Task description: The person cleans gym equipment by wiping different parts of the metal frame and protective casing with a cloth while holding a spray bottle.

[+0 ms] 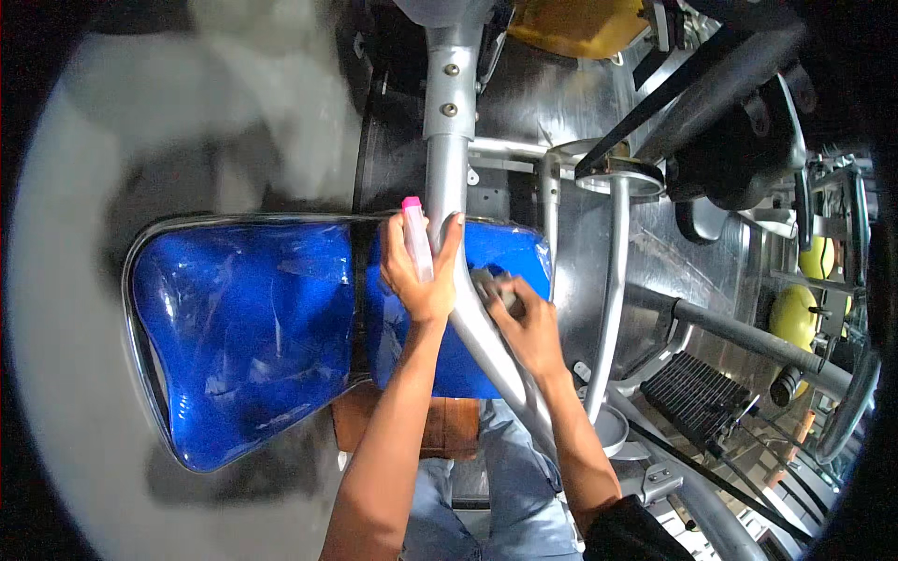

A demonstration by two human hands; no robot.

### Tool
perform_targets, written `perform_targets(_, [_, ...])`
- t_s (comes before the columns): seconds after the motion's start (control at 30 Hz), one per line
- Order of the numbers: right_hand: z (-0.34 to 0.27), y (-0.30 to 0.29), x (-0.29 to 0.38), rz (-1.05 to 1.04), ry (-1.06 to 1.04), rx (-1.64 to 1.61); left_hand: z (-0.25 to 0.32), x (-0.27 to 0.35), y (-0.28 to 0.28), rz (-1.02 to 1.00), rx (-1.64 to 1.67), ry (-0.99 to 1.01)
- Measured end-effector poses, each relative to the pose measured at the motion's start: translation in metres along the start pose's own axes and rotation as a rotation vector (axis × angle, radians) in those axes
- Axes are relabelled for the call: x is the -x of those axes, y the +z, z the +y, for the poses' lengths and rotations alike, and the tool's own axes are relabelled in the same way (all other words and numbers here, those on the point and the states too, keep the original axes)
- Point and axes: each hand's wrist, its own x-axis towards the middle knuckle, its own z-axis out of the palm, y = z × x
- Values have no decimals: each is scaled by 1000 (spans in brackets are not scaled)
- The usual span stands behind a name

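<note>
My left hand [426,294] holds a slim translucent container with a pink cap [419,242]. The same hand rests against a bent silver metal tube [471,319], its thumb on the right side. A grey wad, seemingly a rag or pad [504,289], is in the fingers of my right hand [531,329], against the right side of the tube below its bend. Behind the tube lies a blue seat pad [512,245]. To its left is a larger blue pad [245,308] under clear plastic wrap.
Upper tube sections join at a bolted sleeve [449,91]. A thinner upright tube [614,280] and a ribbed black pedal [694,400] stand to the right. A brown block [442,428] sits below the blue pad. Yellow rounded parts [793,315] appear at far right.
</note>
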Motion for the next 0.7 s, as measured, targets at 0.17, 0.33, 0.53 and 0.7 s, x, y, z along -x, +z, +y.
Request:
perform_targets(0.17, [5,-20,5,-139,10,99,1,0,-3,-44,3,9])
perform_targets(0.33, [-33,22,-34,188,-206,-88,4,3,2,-46,21,-35])
perform_targets(0.53, [-22,0,3,14,-352,21,-1,2,-2,-52,-5,-70])
perform_targets(0.7, [-14,-31,13,-199,-480,152,-7,3,0,-50,-9,-44])
